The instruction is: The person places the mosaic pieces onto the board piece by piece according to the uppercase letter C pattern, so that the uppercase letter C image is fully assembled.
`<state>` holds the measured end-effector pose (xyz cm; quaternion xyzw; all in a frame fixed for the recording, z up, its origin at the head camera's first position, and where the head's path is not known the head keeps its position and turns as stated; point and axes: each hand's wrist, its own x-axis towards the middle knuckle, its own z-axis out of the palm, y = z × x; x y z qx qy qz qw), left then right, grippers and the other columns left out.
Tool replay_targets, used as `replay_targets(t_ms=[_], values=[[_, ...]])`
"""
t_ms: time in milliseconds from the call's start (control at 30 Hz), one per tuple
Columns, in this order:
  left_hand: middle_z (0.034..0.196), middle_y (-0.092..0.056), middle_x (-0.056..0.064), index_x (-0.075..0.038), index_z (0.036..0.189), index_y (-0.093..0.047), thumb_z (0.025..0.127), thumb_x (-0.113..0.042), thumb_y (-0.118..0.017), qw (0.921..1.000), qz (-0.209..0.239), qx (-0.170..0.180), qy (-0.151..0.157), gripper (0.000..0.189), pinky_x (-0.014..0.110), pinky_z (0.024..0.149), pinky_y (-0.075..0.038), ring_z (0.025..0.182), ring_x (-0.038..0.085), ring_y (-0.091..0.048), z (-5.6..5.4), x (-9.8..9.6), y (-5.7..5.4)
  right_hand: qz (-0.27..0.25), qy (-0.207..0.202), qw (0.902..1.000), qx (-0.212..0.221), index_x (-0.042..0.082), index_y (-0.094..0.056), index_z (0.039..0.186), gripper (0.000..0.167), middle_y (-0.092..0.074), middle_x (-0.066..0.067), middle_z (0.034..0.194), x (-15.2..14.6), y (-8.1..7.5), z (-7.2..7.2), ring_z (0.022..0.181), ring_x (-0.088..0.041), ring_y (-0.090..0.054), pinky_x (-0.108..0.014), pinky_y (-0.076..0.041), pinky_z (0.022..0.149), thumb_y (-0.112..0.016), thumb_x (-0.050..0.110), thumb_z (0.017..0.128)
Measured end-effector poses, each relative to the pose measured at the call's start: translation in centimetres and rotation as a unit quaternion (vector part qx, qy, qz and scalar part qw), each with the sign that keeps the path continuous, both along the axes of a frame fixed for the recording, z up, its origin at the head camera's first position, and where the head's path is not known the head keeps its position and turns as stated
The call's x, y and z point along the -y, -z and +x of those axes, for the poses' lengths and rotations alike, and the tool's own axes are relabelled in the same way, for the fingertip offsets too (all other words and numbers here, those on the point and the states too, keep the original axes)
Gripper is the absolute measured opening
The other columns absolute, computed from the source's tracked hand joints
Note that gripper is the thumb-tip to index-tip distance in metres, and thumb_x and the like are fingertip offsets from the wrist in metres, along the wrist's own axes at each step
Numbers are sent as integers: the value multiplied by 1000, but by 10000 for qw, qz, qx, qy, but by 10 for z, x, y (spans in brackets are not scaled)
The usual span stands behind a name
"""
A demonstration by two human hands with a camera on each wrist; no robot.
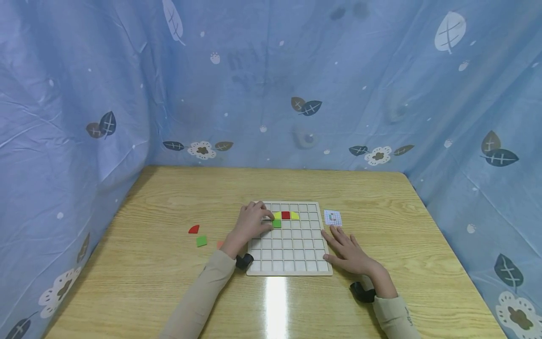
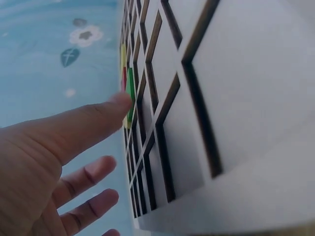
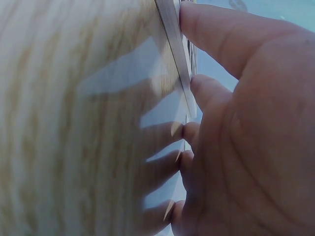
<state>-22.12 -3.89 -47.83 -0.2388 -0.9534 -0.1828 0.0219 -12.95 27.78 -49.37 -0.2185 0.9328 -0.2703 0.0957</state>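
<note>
A white grid board (image 1: 288,256) lies on the table. On its upper part sit a red square tile (image 1: 285,215), a yellow tile with a curved edge (image 1: 295,215) to its right, another yellow tile (image 1: 277,215) to its left, and a green square tile (image 1: 276,223) below that one. My left hand (image 1: 251,220) reaches over the board's left side, fingertips at the left yellow and green tiles. In the left wrist view, its thumb (image 2: 74,132) is against the green tile (image 2: 131,83), with the other fingers loosely spread. My right hand (image 1: 350,254) rests at the board's right edge, fingers extended.
Left of the board lie a loose red quarter-round tile (image 1: 194,229), a green tile (image 1: 201,241) and an orange tile (image 1: 220,244) partly hidden by the left wrist. A small printed pattern card (image 1: 332,217) lies beyond the right fingertips. A blue curtain (image 1: 262,84) surrounds the table.
</note>
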Motion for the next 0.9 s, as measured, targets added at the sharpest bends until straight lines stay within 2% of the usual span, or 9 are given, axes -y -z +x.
replay_targets(t_ms=[400,600,900], values=[[99,-55,-3,-26,98,-72,79,-35,-72,9991,352,101,-216,21,50,89,-38,95,18,-47,8,18,2,-27,-14,10000,-70,9,-24,147,67,-11,-23,152,0,1,0,138,-45,-5,-68,-1,102,-54,35,92],[101,-57,-1,-23,98,-72,79,-32,-73,9978,604,152,-230,22,52,90,-37,98,21,-49,16,28,-2,-46,-1,10000,-63,10,-24,147,67,-11,-23,152,0,0,0,139,-44,-5,-68,0,102,-54,34,93],[104,-58,-1,-24,99,-72,78,-33,-73,9990,298,-104,-308,23,51,86,-40,97,22,-51,23,44,-5,-171,-16,9998,-137,9,-25,147,66,-12,-24,152,0,0,2,138,-46,-5,-68,0,101,-55,31,92]])
